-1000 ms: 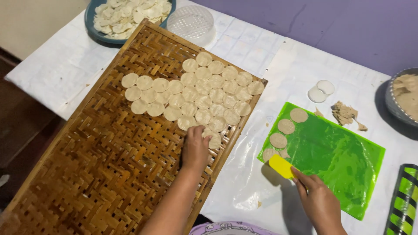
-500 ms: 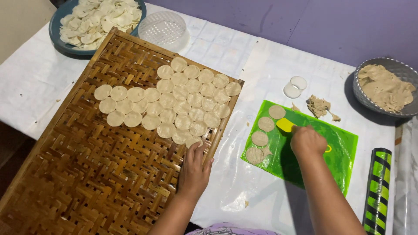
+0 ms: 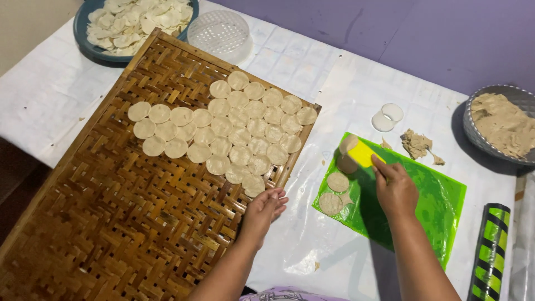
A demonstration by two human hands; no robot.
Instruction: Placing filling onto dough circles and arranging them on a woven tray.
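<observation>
Lifting a disc off the mat
Our right hand point(image 3: 394, 189) grips the scraper point(image 3: 363, 153), a disc point(image 3: 349, 144) riding it; our left hand point(image 3: 264, 210), open and empty, rests on the tray point(image 3: 111, 223).

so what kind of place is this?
Likely a home or small workshop food-prep table. A woven bamboo tray holds rows of dough discs, a green mat has more being lifted with a yellow scraper in the right hand, and a bowl of dough stands nearby.
</observation>
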